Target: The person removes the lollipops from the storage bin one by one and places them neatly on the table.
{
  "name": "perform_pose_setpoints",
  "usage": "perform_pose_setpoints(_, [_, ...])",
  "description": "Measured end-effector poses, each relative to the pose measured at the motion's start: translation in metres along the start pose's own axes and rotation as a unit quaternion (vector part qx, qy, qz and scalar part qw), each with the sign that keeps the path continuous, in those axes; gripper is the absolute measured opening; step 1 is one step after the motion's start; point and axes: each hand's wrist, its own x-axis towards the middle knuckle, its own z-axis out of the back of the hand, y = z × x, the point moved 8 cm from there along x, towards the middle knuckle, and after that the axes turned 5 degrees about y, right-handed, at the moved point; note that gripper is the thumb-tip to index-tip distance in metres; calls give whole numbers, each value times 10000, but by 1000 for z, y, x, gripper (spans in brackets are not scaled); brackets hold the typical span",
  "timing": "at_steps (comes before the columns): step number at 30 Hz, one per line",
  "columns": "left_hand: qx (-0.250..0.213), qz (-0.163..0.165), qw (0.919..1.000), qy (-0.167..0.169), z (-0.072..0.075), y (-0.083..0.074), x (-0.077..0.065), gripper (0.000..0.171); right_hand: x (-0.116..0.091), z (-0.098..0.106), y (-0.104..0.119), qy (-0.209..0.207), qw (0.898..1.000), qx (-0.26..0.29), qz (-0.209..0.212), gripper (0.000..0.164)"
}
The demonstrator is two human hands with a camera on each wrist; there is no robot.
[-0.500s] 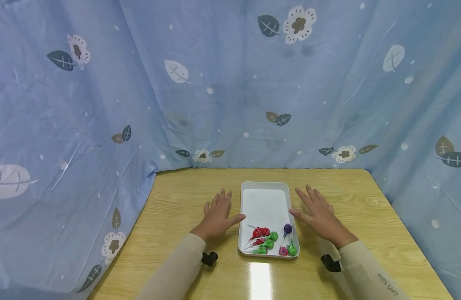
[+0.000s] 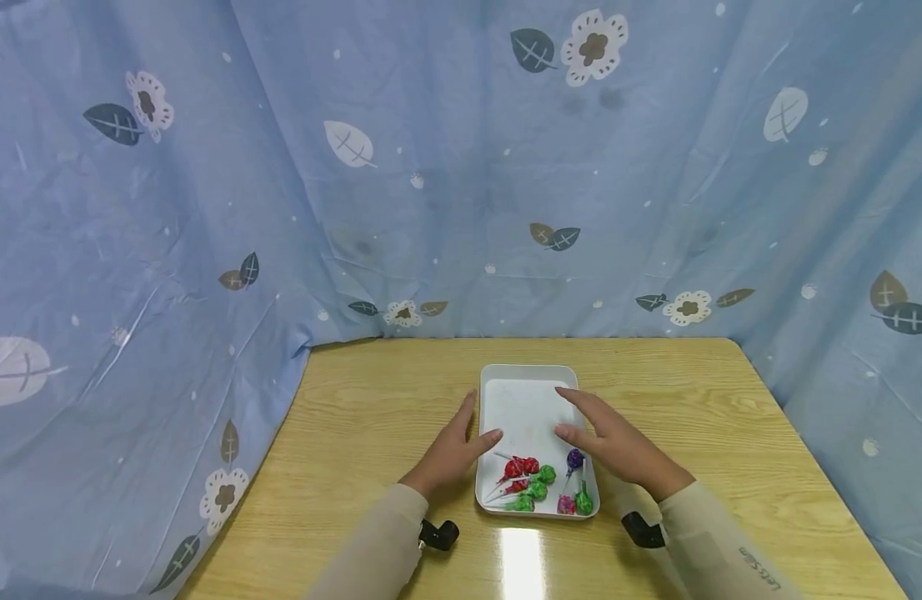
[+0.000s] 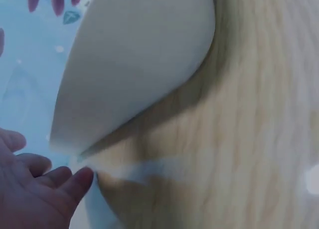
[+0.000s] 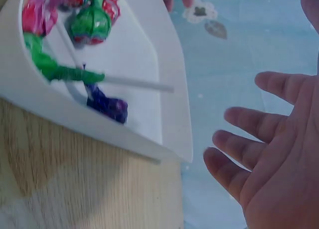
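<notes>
Tray [image 2: 524, 410] between left hand [image 2: 448, 454] and right hand [image 2: 618, 443], lollipops [image 2: 537, 490] inside

White tray sits on the wood table [image 2: 386, 400], long side running away from the person. Left hand is just beside the left wall, fingers extended, thumb out over the rim (can't tell if it touches). Right hand reaches over the right rim, fingers straight and spread in the wrist view, thumb apart. Lollipops all lie in the near half: red lollipops [image 2: 513, 469] and green ones bunched toward the left, purple lollipop [image 2: 574, 459] near the right wall, pink lollipop [image 2: 567, 504] and another green one side by side in the near right corner. Black device [image 2: 440, 535] at each wrist, by the sleeve [image 2: 378, 542]. Blue printed curtain [image 2: 431, 200] behind the table and along both sides.
</notes>
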Motion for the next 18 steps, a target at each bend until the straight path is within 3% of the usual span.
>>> perform_pose_setpoints(12, [-996,-323,9942,-235,-23,14,-1,92,9,-31,2,523,9983,243,-119,66])
perform_pose_setpoints(18, [-2230,-845,9703,-399,-21,18,-4,87,12,-45,2,742,9968,218,209,56])
